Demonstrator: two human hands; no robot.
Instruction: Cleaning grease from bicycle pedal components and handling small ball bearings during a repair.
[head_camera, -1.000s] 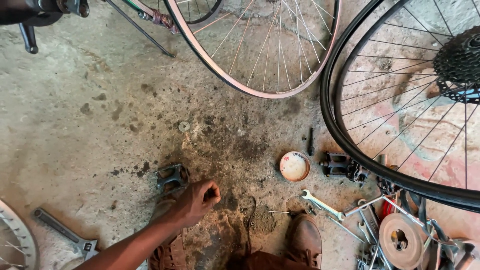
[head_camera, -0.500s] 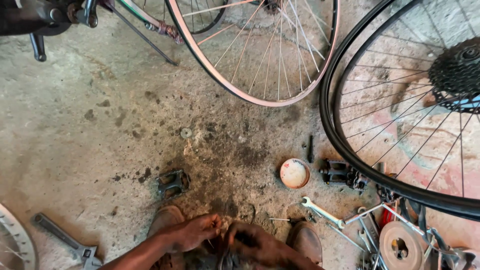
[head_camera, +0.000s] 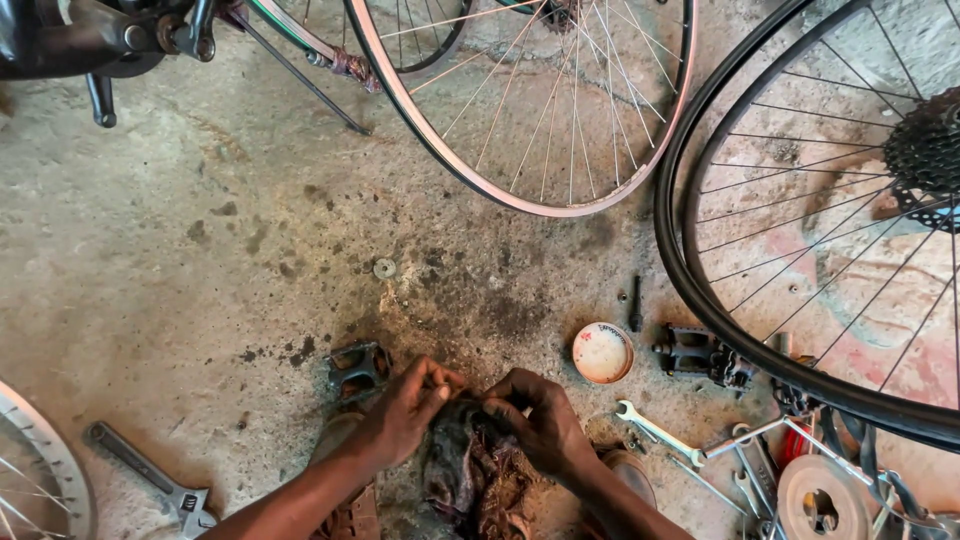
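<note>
My left hand (head_camera: 408, 408) and my right hand (head_camera: 540, 418) meet low in the middle of the head view, both gripping a dirty, dark rag (head_camera: 470, 470) bunched between them. The fingertips pinch something small at the top of the rag; what it is I cannot tell. A black bicycle pedal (head_camera: 357, 368) lies on the concrete just left of my left hand. A small round white tin lid (head_camera: 602, 352) sits right of my right hand.
A bare rim (head_camera: 520, 110) and a tyred wheel with a cassette (head_camera: 800, 260) stand at the back and right. A second pedal (head_camera: 700, 355), spanners (head_camera: 655, 430), an adjustable wrench (head_camera: 150, 478), a washer (head_camera: 384, 268) and a tool pile (head_camera: 830, 480) lie around.
My left hand left the floor by the pedal and joined my right hand, which came into view; both now grip the rag. The view shifted slightly.
</note>
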